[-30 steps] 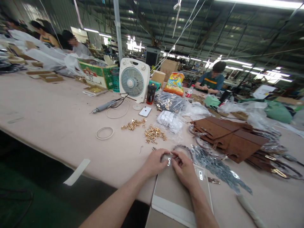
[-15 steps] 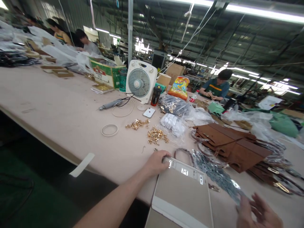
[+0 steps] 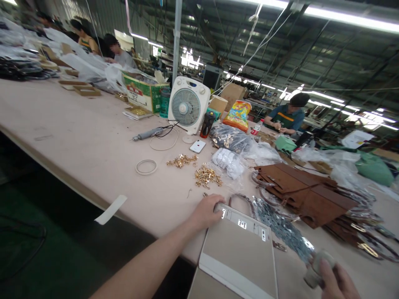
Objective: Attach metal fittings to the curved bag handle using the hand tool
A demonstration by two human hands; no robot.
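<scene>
On the beige table (image 3: 77, 137), left hand (image 3: 207, 211) flat on smooth taupe panel (image 3: 240, 253), right hand (image 3: 338, 280) gripping grey cylindrical handle (image 3: 318, 268).

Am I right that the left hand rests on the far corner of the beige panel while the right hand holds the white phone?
Not quite. The head view shows the right hand gripping a pale cylindrical tool, not the white phone, which lies near the fan. The left hand does rest on the beige panel.
</scene>
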